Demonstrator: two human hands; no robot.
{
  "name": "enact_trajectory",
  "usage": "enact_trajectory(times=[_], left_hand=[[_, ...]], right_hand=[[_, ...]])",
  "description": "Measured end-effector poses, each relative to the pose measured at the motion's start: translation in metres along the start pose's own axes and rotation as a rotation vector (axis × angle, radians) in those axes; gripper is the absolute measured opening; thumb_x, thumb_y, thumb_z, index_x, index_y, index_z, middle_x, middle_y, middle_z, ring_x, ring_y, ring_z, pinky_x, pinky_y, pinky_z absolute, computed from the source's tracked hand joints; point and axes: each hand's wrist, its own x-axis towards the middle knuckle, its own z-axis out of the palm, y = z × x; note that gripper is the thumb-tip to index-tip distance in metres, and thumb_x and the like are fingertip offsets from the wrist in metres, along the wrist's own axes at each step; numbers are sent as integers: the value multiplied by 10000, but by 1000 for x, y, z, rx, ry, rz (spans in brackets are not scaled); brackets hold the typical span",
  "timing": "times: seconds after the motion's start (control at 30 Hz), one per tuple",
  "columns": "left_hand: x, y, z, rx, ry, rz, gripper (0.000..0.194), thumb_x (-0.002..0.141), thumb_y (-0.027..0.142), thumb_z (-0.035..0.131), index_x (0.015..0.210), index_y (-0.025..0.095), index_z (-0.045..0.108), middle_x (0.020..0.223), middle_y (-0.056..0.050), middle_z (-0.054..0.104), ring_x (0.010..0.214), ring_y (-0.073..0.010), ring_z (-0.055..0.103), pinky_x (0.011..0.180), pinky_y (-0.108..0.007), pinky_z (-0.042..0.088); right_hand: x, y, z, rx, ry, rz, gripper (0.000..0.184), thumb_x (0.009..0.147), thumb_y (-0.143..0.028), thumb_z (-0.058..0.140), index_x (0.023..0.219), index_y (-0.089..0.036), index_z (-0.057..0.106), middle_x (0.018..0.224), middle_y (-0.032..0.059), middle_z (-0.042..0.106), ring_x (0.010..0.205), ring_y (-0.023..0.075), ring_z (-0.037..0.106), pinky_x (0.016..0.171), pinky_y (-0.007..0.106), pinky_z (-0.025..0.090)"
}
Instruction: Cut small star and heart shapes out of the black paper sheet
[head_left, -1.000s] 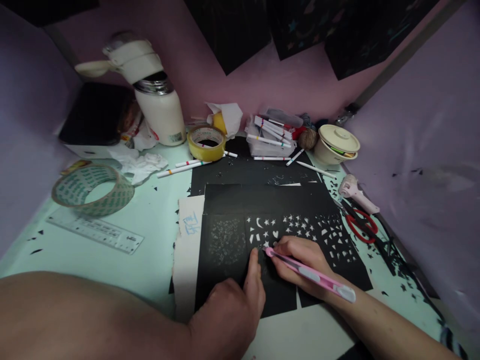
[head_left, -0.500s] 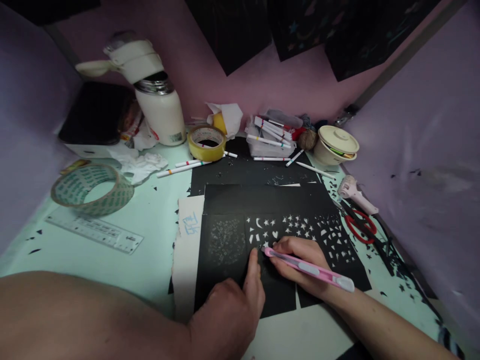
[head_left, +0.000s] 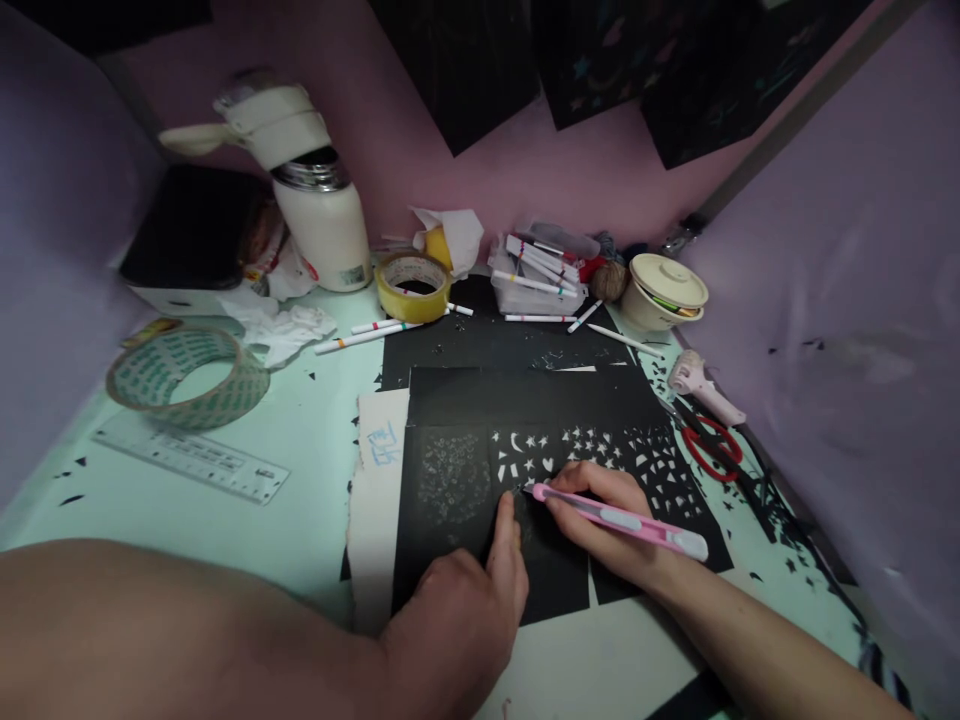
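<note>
My right hand [head_left: 611,510] is closed round a pink craft knife [head_left: 622,518] with a grey slider. The blade tip touches the black paper [head_left: 555,580], just below cut-out stars, a moon and a heart. My left hand [head_left: 472,610] presses on the same paper, forefinger stretched out close to the blade and the other fingers curled under, holding nothing. Left of the cut-outs, the paper bears a panel of faint pale marks [head_left: 452,480]. More small cut shapes [head_left: 664,475] show to the right of my right hand.
A clear ruler [head_left: 191,460] and wide tape roll [head_left: 187,375] lie at left. Behind stand an open white flask [head_left: 326,225], a yellow tape roll [head_left: 412,287], a box of markers [head_left: 536,290] and a lidded bowl [head_left: 664,290]. Red-handled scissors [head_left: 711,448] and a glue gun [head_left: 705,388] lie right.
The craft knife's rear end has swung slightly up, so the handle lies flatter, and the blade tip shows more clearly beside my left forefinger. My left hand stays nearly still.
</note>
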Motion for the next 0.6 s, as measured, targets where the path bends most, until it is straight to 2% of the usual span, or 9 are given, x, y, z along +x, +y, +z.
enact_trajectory(times=[0.17,0.23,0.3,0.4,0.5,0.6], left_hand=[[-1,5,3,39,43,-11,416,878,202,441,1247,108,609,1316,-280,479,395,-124,546,322,-240,398],[-1,8,3,51,49,-26,425,875,193,440,1255,92,600,1302,-291,481,400,-123,552,328,-235,405],[-1,11,2,55,32,-22,429,880,199,435,1260,76,591,1284,-306,486,405,-124,559,330,-228,408],[-2,12,-2,36,7,21,438,896,221,418,1274,62,573,1271,-319,489,404,-121,562,329,-219,405],[-3,13,-4,14,24,52,451,897,229,417,1287,51,557,1263,-323,500,393,-120,556,322,-223,393],[-4,12,-3,-4,69,89,445,902,247,418,1258,32,577,1245,-332,517,379,-111,539,313,-222,378]], right_hand=[[-5,-24,-1,-110,-27,136,204,855,-249,598,665,-183,564,552,-37,533,483,96,465,481,226,353],[-11,-32,4,-123,37,194,211,852,-262,597,660,-182,569,547,-32,537,485,100,465,470,224,349],[-19,-35,12,-111,155,246,195,841,-263,602,665,-184,572,566,-20,566,500,111,493,469,220,371],[-29,-34,23,-62,314,290,87,816,-242,613,750,-186,611,631,-2,620,534,128,550,488,219,430],[-34,-34,29,-28,376,296,65,823,-239,610,810,-188,647,668,9,654,548,138,585,511,228,467],[-36,-35,31,-57,370,266,131,830,-256,625,718,-187,636,604,-6,631,488,120,551,467,217,436]])
